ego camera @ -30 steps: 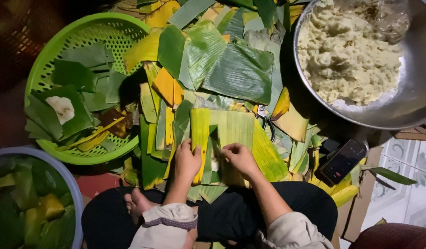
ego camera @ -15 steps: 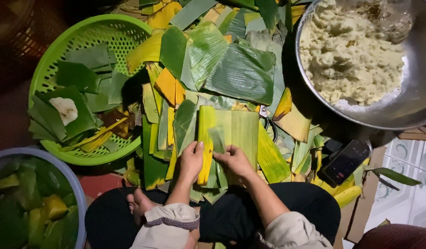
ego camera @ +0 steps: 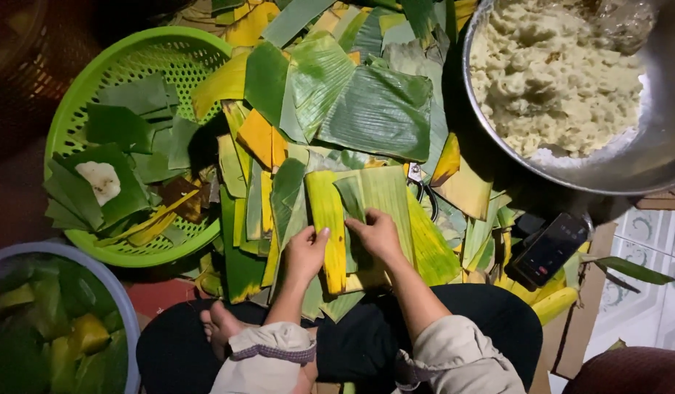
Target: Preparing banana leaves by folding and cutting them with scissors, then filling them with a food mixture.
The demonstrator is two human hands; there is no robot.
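Pressing flat on a yellow-green leaf strip: left hand at seven o'clock, right hand at three, fingers together.

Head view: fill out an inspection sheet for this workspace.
Surface: floor buried under cut banana leaves, green and yellow.
Job's things: yellow-green leaf strips laid flat before the person.
Clutter: green basket with leaf pieces; blue bowl of leaves; metal bowl of pale mash; scissors; dark phone.
Grippers: left hand and right hand press the strips, fingers spread.
Cables: nothing seen.
Surroundings: tiled floor at right.
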